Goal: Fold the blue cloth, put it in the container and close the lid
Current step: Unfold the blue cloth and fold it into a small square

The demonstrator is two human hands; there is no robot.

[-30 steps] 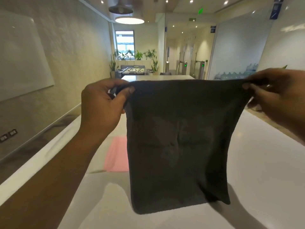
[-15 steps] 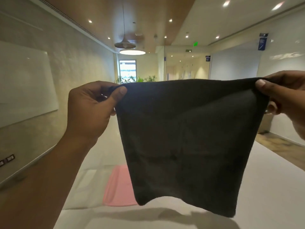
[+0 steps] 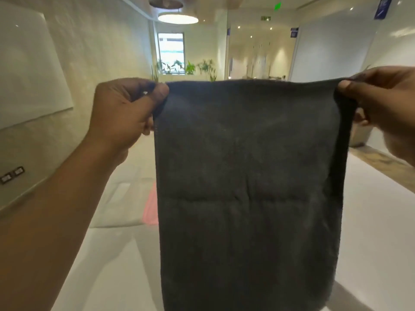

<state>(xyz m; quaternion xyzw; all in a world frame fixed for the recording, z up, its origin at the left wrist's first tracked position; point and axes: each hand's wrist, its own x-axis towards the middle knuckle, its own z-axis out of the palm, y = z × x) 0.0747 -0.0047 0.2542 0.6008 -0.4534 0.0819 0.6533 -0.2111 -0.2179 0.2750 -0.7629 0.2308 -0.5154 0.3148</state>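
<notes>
A: White table point(image 3: 370, 221) below; cloth point(image 3: 249, 187) hangs frame centre, long axis vertical.
B: Left hand point(image 3: 125, 113) and right hand point(image 3: 381, 104) each pinch a top corner, equally near; container unseen.

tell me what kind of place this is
Most likely an office: a long white table, a whiteboard on the wall, a green exit sign overhead and potted plants by the far window.
</notes>
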